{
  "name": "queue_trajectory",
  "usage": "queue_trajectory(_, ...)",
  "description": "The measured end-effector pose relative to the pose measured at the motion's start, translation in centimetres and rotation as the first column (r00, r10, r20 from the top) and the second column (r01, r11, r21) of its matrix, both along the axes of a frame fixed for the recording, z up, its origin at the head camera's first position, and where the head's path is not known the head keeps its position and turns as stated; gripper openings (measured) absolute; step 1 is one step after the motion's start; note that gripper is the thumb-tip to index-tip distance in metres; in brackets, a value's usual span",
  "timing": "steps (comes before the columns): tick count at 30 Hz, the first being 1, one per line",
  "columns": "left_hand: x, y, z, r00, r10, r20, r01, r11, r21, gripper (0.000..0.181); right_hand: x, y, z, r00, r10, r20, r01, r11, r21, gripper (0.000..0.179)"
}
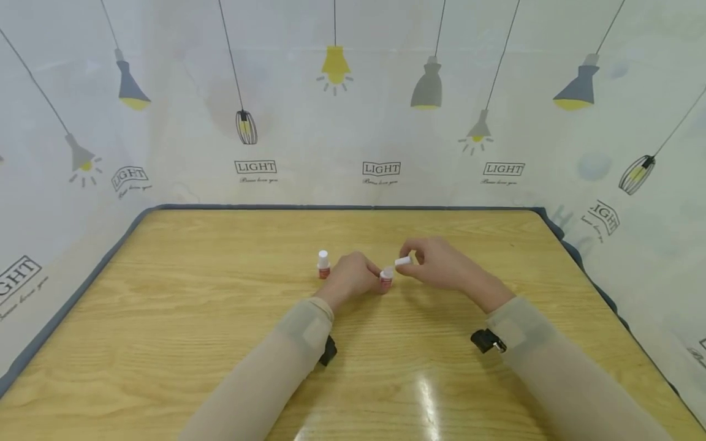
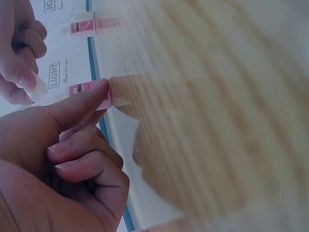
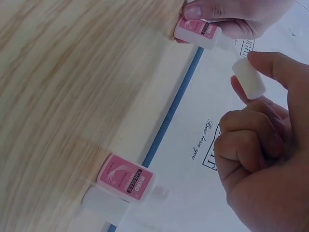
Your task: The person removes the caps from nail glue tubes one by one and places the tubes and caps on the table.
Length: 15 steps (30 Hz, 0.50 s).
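Between thumb and fingers, my left hand pinches a small nail glue bottle with a pink label, low on its body. The bottle stands upright on the wooden table, its translucent nozzle uncovered. Just right of that nozzle, my right hand pinches a white cap, held tilted and apart from the bottle. Left of my left hand stands a similar bottle wearing its white cap. Another pink-labelled bottle, its nozzle bare, stands right of my right hand with a white cap beside it; the head view hides both.
The wooden table spreads around the hands. A dark blue edge strip runs along its back, against a white wall covering printed with lamps. Both wrists carry black mounts over the pale sleeves.
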<state>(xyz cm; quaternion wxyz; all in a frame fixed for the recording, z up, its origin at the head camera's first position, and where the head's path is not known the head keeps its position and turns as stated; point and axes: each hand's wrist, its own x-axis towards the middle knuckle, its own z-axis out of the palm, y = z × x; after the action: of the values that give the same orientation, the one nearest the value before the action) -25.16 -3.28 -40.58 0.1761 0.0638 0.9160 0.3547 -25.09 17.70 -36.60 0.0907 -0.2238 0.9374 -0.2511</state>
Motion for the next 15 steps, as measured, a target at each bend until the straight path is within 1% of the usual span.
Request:
queue_trajectory(7, 0.07, 0.09, 0.22, 1.000, 0.002, -0.010, -0.002, 1.000, -0.006, 0.017, 0.13, 0.11, 0.31, 0.999, 0.049, 0.003, -0.049, 0.999, -0.010, 0.022)
queue_trajectory(15, 0.12, 0.11, 0.28, 1.000, 0.002, 0.000, -0.002, 1.000, 0.009, 0.017, 0.27, 0.26, -0.06, 0.999, 0.036, 0.006, -0.036, 0.999, 0.019, 0.019)
